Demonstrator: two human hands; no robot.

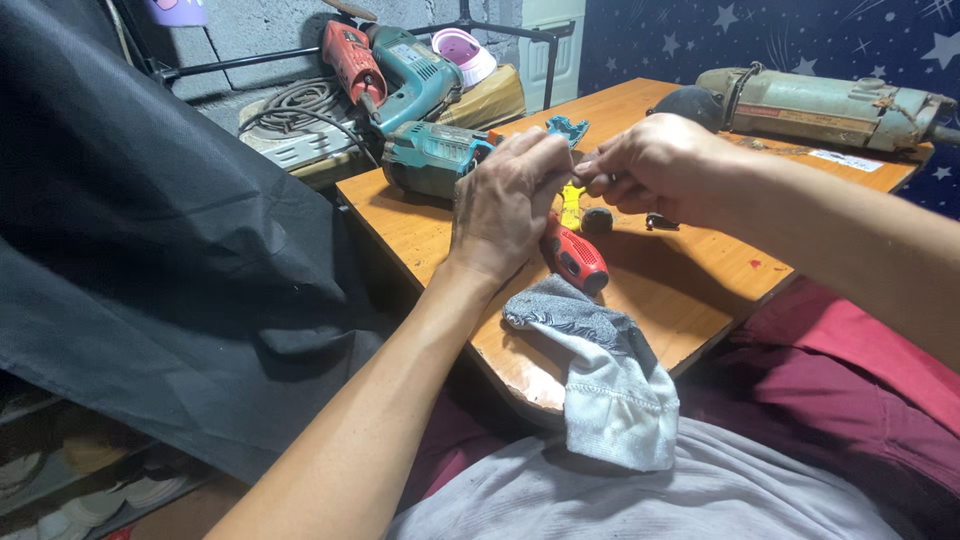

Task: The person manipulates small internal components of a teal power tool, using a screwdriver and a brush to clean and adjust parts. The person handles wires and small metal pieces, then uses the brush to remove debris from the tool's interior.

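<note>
Small part pinched between both hands above the wooden table (690, 290), too hidden to identify. Left hand (505, 200) curled, fingertips closed on it; right hand (655, 165) closed, meeting it from opposite. Red-handled screwdriver (575, 258) lies beneath. Teal power tool (430, 158) just behind; grey cloth (605, 375) drapes the near edge.

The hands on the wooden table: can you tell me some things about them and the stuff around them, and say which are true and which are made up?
1. Both hands meet above the wooden table. True: the left hand and the right hand touch at the fingertips.
2. A grey cloth hangs over the table's near edge. True.
3. The red-handled tool lies on the floor. False: it lies on the table, under the left hand.
4. The teal power tool is in the right hand. False: it rests on the table behind the left hand.
</note>
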